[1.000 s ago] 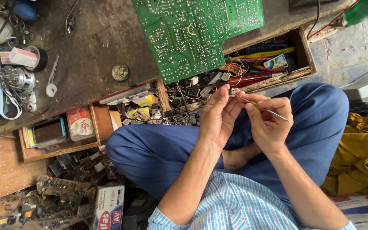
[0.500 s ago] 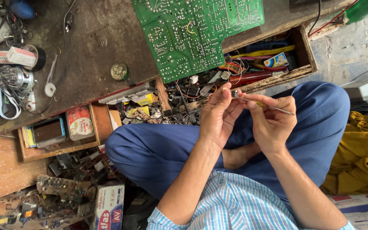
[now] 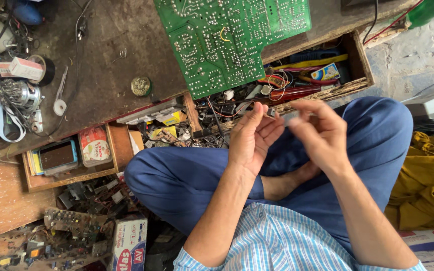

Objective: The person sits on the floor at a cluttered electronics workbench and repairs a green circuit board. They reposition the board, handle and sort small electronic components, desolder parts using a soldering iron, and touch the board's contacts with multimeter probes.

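Both hands are raised over my crossed legs in blue trousers (image 3: 177, 175). My left hand (image 3: 254, 138) is palm-up and pinches a small grey component (image 3: 272, 112) at its fingertips. My right hand (image 3: 322, 133) hovers just to the right of it with curled fingers and is blurred by motion. The thin metal rod it held earlier cannot be made out now. Just beyond the hands lies a large green circuit board (image 3: 232, 37), solder side up, on the dark wooden bench (image 3: 111, 75).
An open wooden drawer (image 3: 357, 75) under the board holds wires, a red-handled tool and small parts. A second drawer (image 3: 66, 165) at the left holds small tins and boxes. A motor (image 3: 18, 93), tape roll (image 3: 43, 68) and scrap boards (image 3: 71, 231) crowd the left. Yellow cloth (image 3: 428, 175) lies at the right.
My right hand has shifted to the right, away from the left fingertips, and has gone blurry. The thin rod that stuck out of it is no longer visible. The left hand has stayed put.
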`<state>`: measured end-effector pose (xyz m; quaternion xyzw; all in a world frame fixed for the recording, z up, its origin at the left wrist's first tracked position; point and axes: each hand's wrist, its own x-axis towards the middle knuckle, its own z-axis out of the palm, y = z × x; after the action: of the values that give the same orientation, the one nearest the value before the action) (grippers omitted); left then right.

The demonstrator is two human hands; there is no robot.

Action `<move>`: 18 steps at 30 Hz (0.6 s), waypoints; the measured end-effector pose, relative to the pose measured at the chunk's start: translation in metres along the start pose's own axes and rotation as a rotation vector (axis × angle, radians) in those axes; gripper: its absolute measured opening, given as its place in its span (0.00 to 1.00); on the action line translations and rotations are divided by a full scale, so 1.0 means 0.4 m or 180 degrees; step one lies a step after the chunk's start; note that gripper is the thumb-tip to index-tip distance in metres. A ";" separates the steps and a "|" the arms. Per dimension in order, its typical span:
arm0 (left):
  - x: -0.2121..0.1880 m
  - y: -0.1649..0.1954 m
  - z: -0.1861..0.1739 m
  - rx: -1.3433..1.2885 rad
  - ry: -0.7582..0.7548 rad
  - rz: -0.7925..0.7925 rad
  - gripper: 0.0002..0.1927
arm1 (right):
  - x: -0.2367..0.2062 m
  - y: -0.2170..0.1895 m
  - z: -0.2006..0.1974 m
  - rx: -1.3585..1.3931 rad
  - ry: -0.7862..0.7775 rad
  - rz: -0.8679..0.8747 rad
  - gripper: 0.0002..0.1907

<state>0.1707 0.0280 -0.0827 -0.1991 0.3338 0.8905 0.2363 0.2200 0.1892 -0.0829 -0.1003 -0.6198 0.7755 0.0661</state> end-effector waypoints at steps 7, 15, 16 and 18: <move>-0.018 -0.017 0.016 0.0203 0.0239 -0.0126 0.09 | 0.013 0.022 0.038 -0.0401 -0.0328 -0.0676 0.18; -0.011 -0.033 0.005 0.0138 0.0226 -0.0170 0.10 | 0.009 0.045 0.031 -0.0535 -0.0021 -0.0749 0.14; -0.009 -0.034 0.002 0.0116 0.0221 -0.0178 0.09 | 0.009 0.043 0.030 -0.0637 -0.0030 -0.0804 0.13; -0.007 -0.035 -0.005 0.0113 0.0183 -0.0170 0.09 | 0.009 0.034 0.026 -0.0841 -0.0056 -0.0911 0.13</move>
<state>0.1812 0.0351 -0.0899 -0.2292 0.3508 0.8718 0.2538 0.2145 0.1771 -0.0941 -0.0121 -0.7247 0.6709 0.1565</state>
